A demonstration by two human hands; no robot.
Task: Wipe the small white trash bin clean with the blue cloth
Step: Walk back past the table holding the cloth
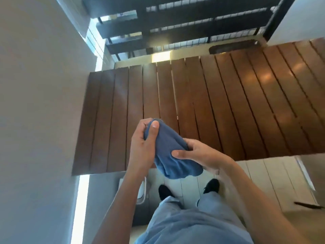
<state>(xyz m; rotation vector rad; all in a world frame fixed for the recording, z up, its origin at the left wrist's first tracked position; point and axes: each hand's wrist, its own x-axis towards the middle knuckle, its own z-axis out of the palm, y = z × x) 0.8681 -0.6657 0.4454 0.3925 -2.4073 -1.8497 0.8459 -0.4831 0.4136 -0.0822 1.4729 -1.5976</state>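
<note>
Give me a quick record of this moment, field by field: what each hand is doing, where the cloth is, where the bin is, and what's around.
left hand: left hand grips the upper end of the blue cloth, thumb on top
right hand: right hand holds the cloth's lower side, thumb pressed on it
cloth: bunched, held in the air between both hands
bin: white trash bin on the floor below the left forearm, mostly hidden
contact with bin: none
surface ahead: slatted wooden tabletop
person: standing, black shoes on a pale floor
</note>
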